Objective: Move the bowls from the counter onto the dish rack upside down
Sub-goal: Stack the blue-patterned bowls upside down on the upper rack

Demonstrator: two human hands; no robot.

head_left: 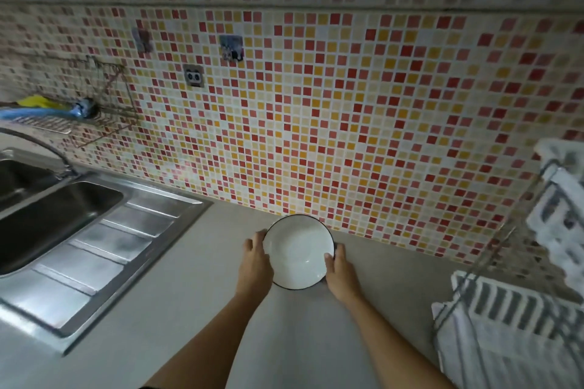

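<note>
- Both bare forearms come in from the bottom edge, where they are cut off.
- The left hand (255, 259) and the right hand (339, 271) are each curled on a side of the white bowl (298, 251), gripping its rim.
- The bowl is round, glossy, with a thin dark rim; its opening faces the camera. It is over the grey counter (177, 309), near the mosaic tile wall (316, 104).
- Whether the bowl touches the counter cannot be told.
- The dish rack (512, 319), at right, is blurred and cut by the edge; the steel sink (57, 215) is at left.

bowl (298, 251) upright, open side up | left hand (256, 257) and right hand (339, 270) gripped its rim | dish rack (518, 319) right of bowl | sink (60, 218) left
</note>
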